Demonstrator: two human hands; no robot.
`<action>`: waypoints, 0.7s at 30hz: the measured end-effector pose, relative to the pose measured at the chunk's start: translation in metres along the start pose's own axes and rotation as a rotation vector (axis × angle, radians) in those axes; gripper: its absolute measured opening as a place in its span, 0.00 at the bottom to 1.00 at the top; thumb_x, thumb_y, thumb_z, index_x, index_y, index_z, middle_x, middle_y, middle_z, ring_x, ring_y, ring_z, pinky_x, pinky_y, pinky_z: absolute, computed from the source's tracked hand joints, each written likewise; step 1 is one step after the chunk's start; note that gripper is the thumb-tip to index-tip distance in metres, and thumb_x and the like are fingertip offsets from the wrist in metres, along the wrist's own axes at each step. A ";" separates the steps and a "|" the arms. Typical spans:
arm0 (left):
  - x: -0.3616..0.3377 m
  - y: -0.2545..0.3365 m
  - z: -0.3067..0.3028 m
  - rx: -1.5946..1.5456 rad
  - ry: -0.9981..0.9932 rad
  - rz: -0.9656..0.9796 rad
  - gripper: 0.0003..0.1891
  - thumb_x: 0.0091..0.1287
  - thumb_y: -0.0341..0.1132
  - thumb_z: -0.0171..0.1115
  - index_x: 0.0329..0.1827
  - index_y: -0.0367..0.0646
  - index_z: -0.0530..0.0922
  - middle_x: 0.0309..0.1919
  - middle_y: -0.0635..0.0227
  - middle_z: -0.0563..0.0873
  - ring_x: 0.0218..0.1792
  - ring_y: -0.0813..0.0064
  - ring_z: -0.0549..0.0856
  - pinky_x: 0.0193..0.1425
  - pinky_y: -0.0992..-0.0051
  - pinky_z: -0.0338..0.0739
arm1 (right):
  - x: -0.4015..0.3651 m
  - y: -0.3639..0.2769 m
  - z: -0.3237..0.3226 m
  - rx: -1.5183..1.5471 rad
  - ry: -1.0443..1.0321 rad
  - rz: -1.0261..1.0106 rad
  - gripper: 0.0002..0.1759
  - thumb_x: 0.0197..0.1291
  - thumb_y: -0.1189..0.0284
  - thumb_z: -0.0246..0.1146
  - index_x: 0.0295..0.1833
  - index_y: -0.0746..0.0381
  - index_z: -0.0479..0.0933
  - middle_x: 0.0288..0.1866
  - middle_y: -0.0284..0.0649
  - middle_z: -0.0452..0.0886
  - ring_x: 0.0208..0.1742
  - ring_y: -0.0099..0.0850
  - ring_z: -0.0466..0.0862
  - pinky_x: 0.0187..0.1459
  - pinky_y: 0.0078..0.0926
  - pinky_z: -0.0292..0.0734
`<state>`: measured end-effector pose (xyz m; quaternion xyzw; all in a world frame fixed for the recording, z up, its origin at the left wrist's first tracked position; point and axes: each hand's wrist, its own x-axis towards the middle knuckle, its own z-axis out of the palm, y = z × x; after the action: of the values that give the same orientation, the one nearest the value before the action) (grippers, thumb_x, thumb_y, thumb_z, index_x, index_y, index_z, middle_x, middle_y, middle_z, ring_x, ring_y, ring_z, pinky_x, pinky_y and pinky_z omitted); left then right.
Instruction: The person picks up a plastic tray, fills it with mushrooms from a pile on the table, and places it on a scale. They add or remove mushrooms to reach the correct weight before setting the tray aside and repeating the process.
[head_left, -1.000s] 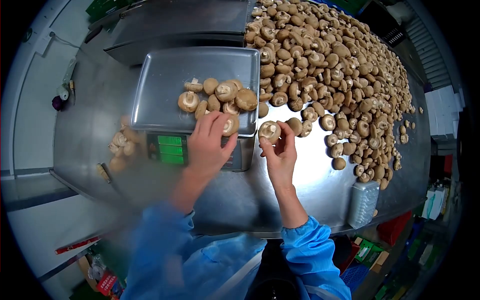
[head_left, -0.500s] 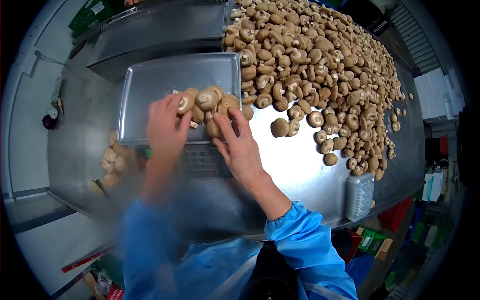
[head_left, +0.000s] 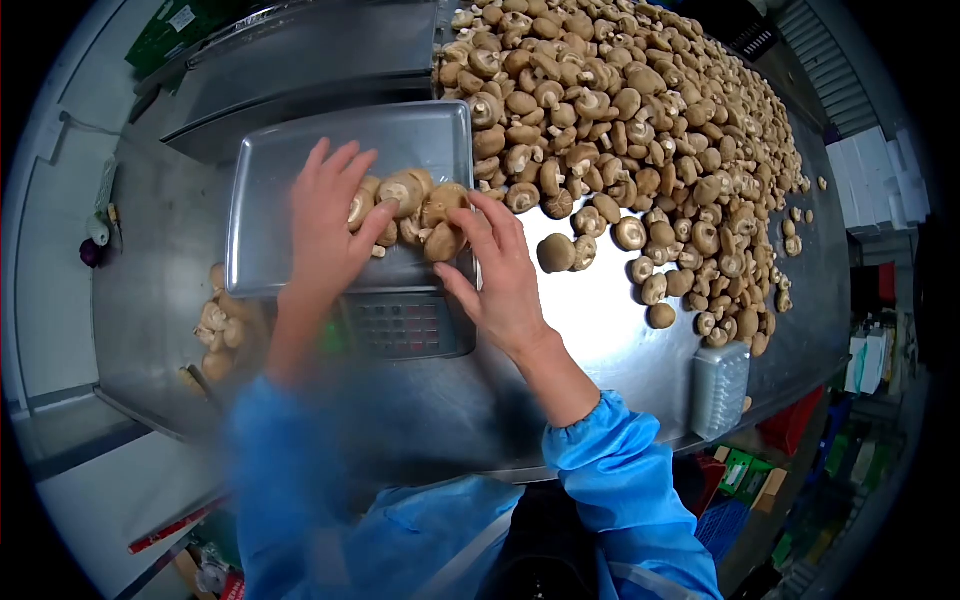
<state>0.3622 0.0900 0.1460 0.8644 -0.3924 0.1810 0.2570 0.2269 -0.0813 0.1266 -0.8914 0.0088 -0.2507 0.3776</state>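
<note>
A small cluster of brown mushrooms (head_left: 405, 190) lies on the metal tray (head_left: 275, 160) of a weighing scale. My left hand (head_left: 335, 215) is over the tray at the cluster's left side, fingers stretched and apart, thumb touching or just above the mushrooms. At the cluster's right edge, my right hand (head_left: 495, 265) has its thumb and forefinger curved round one mushroom (head_left: 443, 243), its stem side partly in view. Beneath the tray, the scale's keypad (head_left: 400, 328) shows, with a green-lit spot partly behind my left wrist.
A large heap of mushrooms (head_left: 640, 130) covers the steel table (head_left: 590, 370) at the right. Stacked clear plastic trays (head_left: 721, 390) stand near the front edge. Several mushrooms (head_left: 222, 325) lie left of the scale. A metal ledge (head_left: 310, 60) rises behind the tray.
My left hand has opened, its fingers lifting away from the mushrooms. My right hand has shifted slightly right, and the mushroom at its fingertips has turned and moved a little right.
</note>
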 end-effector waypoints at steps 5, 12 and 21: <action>-0.001 -0.002 0.005 -0.104 -0.158 -0.062 0.26 0.61 0.40 0.65 0.63 0.43 0.75 0.59 0.58 0.80 0.65 0.54 0.73 0.69 0.60 0.63 | 0.000 0.019 0.007 0.022 0.055 -0.048 0.29 0.46 0.74 0.73 0.58 0.59 0.77 0.59 0.44 0.74 0.61 0.46 0.74 0.61 0.41 0.71; 0.002 0.001 0.010 -0.200 -0.131 -0.155 0.28 0.59 0.39 0.67 0.62 0.40 0.75 0.55 0.53 0.82 0.56 0.54 0.80 0.63 0.62 0.71 | 0.005 0.016 0.032 0.087 0.160 0.026 0.30 0.51 0.76 0.69 0.63 0.58 0.74 0.62 0.43 0.75 0.61 0.44 0.75 0.60 0.39 0.71; -0.015 -0.011 -0.015 -0.135 0.127 -0.202 0.26 0.59 0.34 0.66 0.62 0.37 0.75 0.58 0.52 0.80 0.59 0.56 0.79 0.66 0.63 0.70 | -0.042 0.080 -0.028 -0.102 0.220 0.115 0.34 0.53 0.85 0.56 0.70 0.63 0.66 0.69 0.54 0.68 0.71 0.54 0.65 0.72 0.45 0.57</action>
<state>0.3601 0.1138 0.1472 0.8671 -0.2977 0.1816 0.3556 0.1912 -0.1486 0.0710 -0.8744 0.1140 -0.3243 0.3423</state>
